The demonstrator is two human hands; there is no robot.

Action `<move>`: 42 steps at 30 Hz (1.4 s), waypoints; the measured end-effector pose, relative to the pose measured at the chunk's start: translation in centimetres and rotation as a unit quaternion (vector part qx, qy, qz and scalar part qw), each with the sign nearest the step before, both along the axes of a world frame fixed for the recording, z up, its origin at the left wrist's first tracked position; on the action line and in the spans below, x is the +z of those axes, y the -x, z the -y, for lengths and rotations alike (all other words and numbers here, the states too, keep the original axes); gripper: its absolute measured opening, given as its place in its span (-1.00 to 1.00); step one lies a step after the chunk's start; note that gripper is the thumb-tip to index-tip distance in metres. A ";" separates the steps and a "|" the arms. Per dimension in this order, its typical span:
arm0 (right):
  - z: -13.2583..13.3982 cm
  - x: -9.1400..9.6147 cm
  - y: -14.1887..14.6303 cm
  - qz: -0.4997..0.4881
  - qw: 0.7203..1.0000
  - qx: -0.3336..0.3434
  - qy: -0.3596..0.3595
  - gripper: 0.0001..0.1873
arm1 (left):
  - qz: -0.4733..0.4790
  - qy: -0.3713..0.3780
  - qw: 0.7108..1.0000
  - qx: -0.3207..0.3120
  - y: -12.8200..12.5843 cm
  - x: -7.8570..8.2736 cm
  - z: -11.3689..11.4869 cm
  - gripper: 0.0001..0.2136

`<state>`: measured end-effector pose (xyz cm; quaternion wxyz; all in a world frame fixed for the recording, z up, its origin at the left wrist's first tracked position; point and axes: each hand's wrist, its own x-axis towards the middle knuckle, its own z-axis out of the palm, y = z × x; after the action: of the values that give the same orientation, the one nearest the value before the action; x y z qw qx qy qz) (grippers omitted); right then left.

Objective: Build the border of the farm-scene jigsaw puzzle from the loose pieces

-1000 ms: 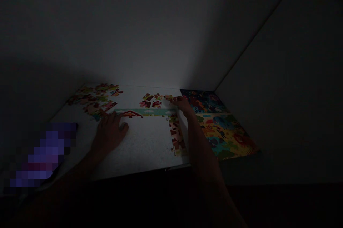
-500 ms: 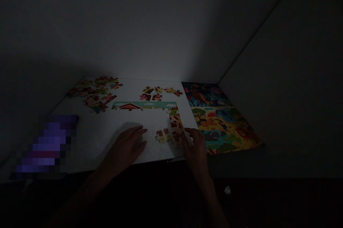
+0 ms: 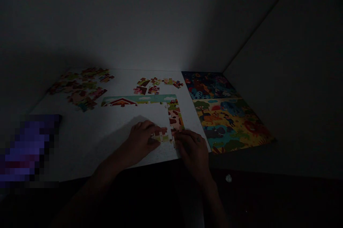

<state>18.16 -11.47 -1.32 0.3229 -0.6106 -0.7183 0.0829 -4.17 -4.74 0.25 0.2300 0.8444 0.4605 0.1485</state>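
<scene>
My left hand [image 3: 142,140] is closed on a small pair of puzzle pieces [image 3: 163,136], thumb at the near side and fingers at the far side. A narrow gap lies between that pair and the right column of the puzzle [image 3: 174,117]. At the column's near end my right hand [image 3: 191,146] has its fingers bent onto a puzzle piece, which they partly cover. The column joins a top strip [image 3: 150,99] with sky, clouds and a red roof, so the assembled part forms a corner.
Loose puzzle pieces [image 3: 83,90] lie heaped at the far left of the white table [image 3: 115,124]. Several more pieces [image 3: 154,90] sit beyond the top strip. Two picture sheets [image 3: 227,124] lie at the right. A blurred purple object [image 3: 29,142] is at the left edge.
My left hand has moved right and closed on the pair of pieces, where it was open and apart before. My right hand stays at the column's near end. The view has shifted slightly.
</scene>
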 end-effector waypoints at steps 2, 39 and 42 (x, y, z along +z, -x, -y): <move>0.0 0.0 0.0 0.001 1.000 -0.001 0.002 -0.79 | 0.000 0.013 1.000 -0.016 0.7 -0.1 -0.1 -0.71; -0.1 0.1 -0.2 -0.006 1.000 0.019 0.016 -0.79 | -0.020 -0.087 0.995 -0.043 -2.5 1.2 3.5 -0.72; -0.2 0.1 -0.2 -0.008 1.000 0.016 0.017 -0.79 | 0.002 -0.115 0.993 -0.028 -2.8 0.3 4.1 -0.74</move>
<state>18.37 -11.30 -1.20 0.3167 -0.6039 -0.7239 0.1047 -1.32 -8.80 0.59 0.1365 0.8773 0.4165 0.1956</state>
